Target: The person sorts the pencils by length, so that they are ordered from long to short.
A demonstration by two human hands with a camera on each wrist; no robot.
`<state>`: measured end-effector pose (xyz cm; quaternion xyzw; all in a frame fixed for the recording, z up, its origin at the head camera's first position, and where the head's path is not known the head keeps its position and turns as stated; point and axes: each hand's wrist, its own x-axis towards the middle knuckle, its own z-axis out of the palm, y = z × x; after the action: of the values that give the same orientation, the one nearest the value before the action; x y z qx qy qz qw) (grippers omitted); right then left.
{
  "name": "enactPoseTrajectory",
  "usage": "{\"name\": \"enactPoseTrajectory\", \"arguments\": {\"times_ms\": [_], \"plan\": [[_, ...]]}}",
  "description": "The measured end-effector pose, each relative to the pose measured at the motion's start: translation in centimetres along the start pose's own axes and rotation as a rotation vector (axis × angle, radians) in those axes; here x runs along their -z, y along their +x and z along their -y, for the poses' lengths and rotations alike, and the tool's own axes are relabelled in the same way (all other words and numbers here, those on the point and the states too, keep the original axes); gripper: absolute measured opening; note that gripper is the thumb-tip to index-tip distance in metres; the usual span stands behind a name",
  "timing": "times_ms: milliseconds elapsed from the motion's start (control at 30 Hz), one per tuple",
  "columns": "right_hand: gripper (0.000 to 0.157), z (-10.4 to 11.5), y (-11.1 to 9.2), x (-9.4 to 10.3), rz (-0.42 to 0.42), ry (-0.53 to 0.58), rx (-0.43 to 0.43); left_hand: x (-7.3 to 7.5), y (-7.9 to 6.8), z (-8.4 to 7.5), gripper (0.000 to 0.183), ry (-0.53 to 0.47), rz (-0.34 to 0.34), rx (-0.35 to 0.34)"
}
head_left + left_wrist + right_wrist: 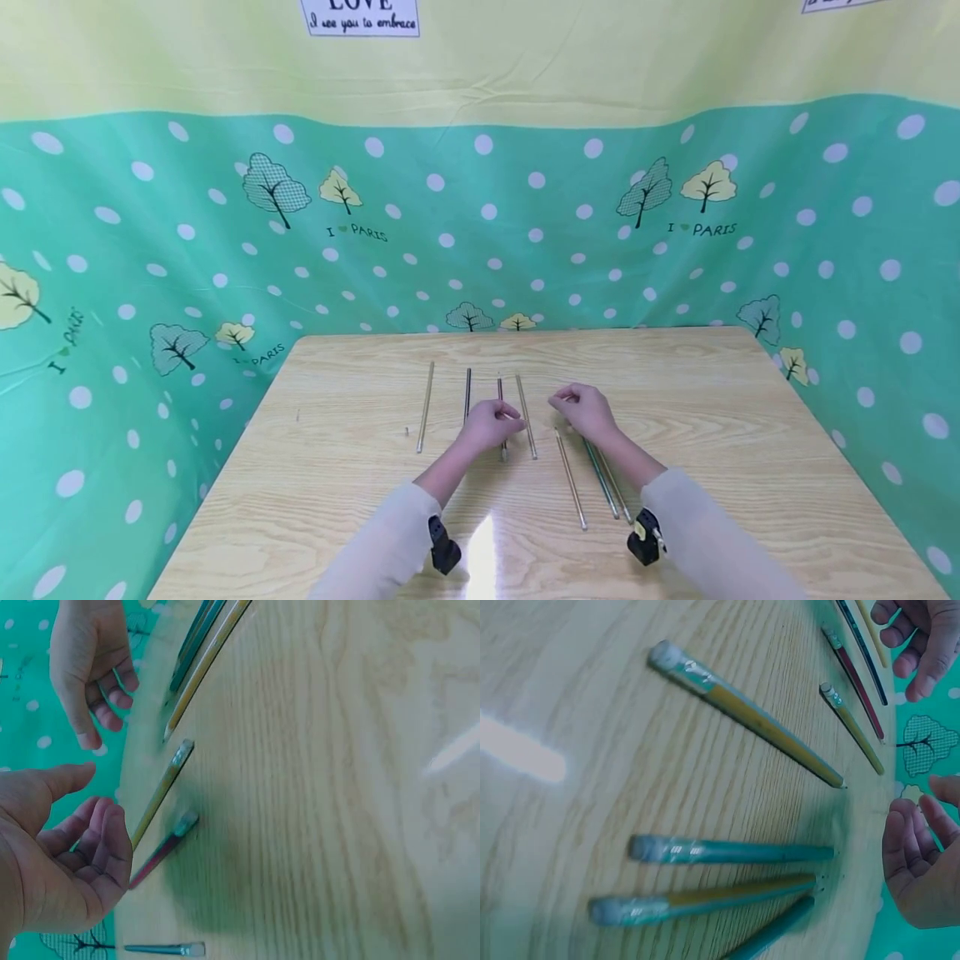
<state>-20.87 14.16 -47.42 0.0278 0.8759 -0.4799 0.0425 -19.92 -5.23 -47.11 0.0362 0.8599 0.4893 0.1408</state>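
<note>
Red pencil (855, 679): lying on the counter beneath the left hand (491, 423), eraser end pointing toward the person. Inner yellow pencil (526, 410): lying just beside it, on its right. Dark pencil (468, 390): lying to the red one's left. Outer yellow pencil (425, 407): lying farther left, leftmost of this row.

Left hand: hovering over the row, fingers loosely bent, thumb standing apart from them, nothing showing between.

Right hand (588, 410): hovering near the tips of a second group, fingers likewise slack, with a gap to the thumb, nothing visibly held.

Second group, right of the row: front yellow pencil (570, 479), lying slightly apart; green pencil (735, 852); last yellow pencil (705, 900), lying beside the green; second green pencil (772, 934), partly running out of the right wrist view. Their erasers, where visible, are also facing the person.

Small bit (407, 432): lying left of the outer yellow pencil, too tiny for me to identify.

Pale sleeves (382, 542): covering both forearms, a black camera (444, 546) sitting at each wrist.

Counter (750, 433): wood-grained, catching a bright glare toward the front.

Cloth (450, 192): hanging behind and at both sides, green with white dots and trees, yellow above.
</note>
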Motion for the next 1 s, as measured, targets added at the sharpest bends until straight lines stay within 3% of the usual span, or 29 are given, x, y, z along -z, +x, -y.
{"name": "enactPoseTrajectory", "arguments": {"times_ms": [300,533,733,1000], "plan": [[0.023,-0.9,-1.3,1.1,0.001,-0.079,0.034,-1.5,-1.0,-0.1,0.026,-0.072,0.043,-0.019],[0.022,-1.8,-2.2,1.8,0.021,-0.075,0.009,-2.6,-1.5,0.0,0.027,-0.063,0.057,-0.022],[0.021,-2.4,-3.1,2.2,0.033,-0.079,0.006,-3.5,-1.9,-0.2,0.026,-0.046,0.061,-0.065],[0.02,-2.9,-4.2,2.5,0.04,-0.114,0.038,-4.1,-2.6,-0.1,0.025,-0.065,0.069,-0.074]]}}
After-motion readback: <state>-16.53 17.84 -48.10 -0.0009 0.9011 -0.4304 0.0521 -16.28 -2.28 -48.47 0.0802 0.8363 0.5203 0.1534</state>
